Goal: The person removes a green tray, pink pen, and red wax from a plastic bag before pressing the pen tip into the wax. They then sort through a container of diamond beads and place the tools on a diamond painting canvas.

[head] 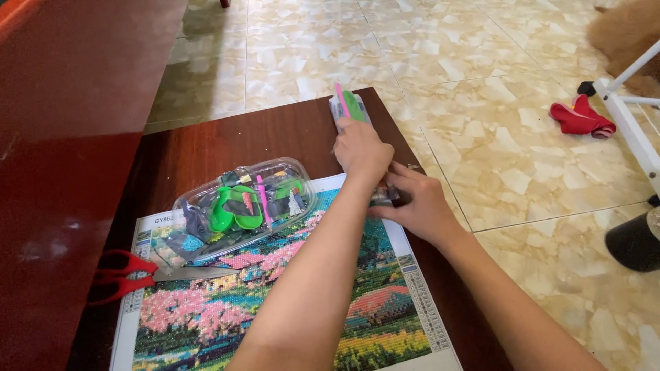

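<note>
**A:** While both hands sit at the far right edge of the dark wooden table, what are they on?

**B:** The left hand presses down, fingers curled, on a small clear packet holding a pink pen-like stick and a green piece. I cannot tell whether it grips the packet or just pins it. The right hand is closed around a small dark object, too hidden to identify.

**A:** How would that packet handle?

**B:** Light, I'd judge, and thin plastic, so slick and a bit crinkly. Best taken by its long sides, near the middle, since it lies close to the table's corner.

**A:** What else is around?

**B:** 1 clear plastic tray full of green trays, a pink pen and small bags, resting on the top of a colourful diamond-painting canvas. Red-handled scissors lie at the canvas's left edge, well apart from both hands.

**A:** Anything in the way?

**B:** The left forearm crosses over the canvas, just beside the tray. On the tiled floor beyond lie a red cloth and a white frame leg.
</note>
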